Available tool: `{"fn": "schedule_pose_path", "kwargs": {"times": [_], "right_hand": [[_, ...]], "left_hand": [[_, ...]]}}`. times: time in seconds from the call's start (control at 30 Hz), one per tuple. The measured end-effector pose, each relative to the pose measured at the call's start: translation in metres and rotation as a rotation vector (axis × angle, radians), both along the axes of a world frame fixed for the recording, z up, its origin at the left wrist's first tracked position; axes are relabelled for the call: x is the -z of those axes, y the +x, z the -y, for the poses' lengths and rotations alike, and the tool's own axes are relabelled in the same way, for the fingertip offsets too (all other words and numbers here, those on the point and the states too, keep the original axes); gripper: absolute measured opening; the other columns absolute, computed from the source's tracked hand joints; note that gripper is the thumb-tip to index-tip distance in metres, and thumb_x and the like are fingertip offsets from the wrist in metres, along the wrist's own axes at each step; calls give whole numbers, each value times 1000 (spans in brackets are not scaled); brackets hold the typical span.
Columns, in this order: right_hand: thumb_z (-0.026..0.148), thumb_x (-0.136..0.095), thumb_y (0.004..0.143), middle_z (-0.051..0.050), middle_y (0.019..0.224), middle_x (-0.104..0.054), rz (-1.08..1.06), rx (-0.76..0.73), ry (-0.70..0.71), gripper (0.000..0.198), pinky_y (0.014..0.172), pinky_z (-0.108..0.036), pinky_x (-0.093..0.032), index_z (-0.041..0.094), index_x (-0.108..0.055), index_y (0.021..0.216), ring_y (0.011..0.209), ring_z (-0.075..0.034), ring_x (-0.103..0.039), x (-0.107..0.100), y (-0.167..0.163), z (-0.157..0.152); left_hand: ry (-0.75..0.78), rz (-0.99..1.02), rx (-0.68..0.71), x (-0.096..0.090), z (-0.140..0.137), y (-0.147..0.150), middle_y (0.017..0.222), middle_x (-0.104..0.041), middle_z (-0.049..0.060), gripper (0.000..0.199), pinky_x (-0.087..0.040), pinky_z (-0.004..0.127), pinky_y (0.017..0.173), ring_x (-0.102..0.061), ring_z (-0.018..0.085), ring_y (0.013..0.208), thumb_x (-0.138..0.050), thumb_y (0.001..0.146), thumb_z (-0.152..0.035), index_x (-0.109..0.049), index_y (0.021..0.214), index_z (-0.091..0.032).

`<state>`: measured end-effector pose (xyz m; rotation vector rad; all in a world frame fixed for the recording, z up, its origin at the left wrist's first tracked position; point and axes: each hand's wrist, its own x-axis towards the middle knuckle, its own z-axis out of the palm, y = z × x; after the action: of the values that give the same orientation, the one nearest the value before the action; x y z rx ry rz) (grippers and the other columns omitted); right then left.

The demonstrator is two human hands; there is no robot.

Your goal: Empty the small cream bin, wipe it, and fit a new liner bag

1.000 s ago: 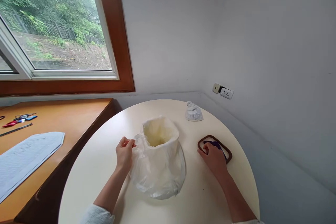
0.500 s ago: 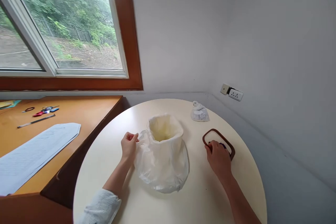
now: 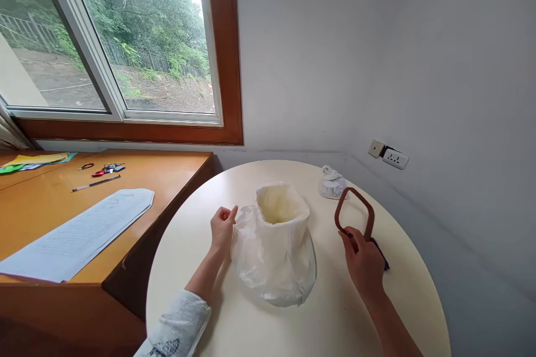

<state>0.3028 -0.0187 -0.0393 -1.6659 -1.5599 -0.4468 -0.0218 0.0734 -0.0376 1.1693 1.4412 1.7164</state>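
A small bin lined with a white plastic bag stands on the round table, its mouth facing up and the bag's edge draped down the outside. My left hand pinches the loose edge of the bag at the bin's left side. On the right, my right hand grips a brown rounded-rectangular ring by its near side, tilted up off the table. A dark blue item lies beside that hand, partly hidden by it; its kind I cannot make out.
A knotted white bag sits at the round table's back edge. To the left, a wooden desk holds papers, a pen, keys and folders. A wall socket is at the right.
My right hand has lifted the brown ring from lying on the table to a tilted position, uncovering part of the dark item. My left hand still pinches the bag. The view has shifted left.
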Motion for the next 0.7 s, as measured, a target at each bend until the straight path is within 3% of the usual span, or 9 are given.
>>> {"fn": "schedule_pose_path", "kwargs": {"times": [0.23,0.43,0.5,0.6,0.7], "right_hand": [[51,-48,82,-9,91,-68,-397,-96,-41,34,72,-32,-44,19,-55,93,83,-23,-63,-7,-7,2],[43,-50,83,-8,95,-67,-452,-137,0,26,75,-30,-46,21,-55,94,90,-21,-63,-8,-9,5],[38,-50,84,-8,95,-68,-384,-153,61,23,75,-30,-47,20,-55,97,90,-20,-63,-13,-8,2],[31,-48,85,-8,94,-68,-219,-240,143,18,75,-31,-49,20,-56,97,89,-20,-63,-31,-8,-9],[24,-46,84,-7,93,-68,-88,-387,221,15,77,-33,-49,21,-57,94,90,-20,-63,-60,-16,-25]], "left_hand": [[24,0,38,-6,4,5,52,-42,-5,35,-35,22,51,-40,9,49,-64,68,-47,-48,57,-19],[57,20,26,-19,5,7,48,-42,-4,37,-35,23,52,-38,9,48,-60,74,-42,-45,50,-18],[89,32,27,-35,4,7,49,-43,-4,35,-36,22,53,-39,9,49,-59,75,-40,-46,51,-18],[139,48,81,-71,1,9,51,-43,-3,31,-39,22,53,-42,9,50,-56,78,-40,-49,56,-18],[151,60,231,-116,5,14,57,-49,-2,29,-44,23,48,-46,10,49,-51,80,-45,-59,81,-17]]}}
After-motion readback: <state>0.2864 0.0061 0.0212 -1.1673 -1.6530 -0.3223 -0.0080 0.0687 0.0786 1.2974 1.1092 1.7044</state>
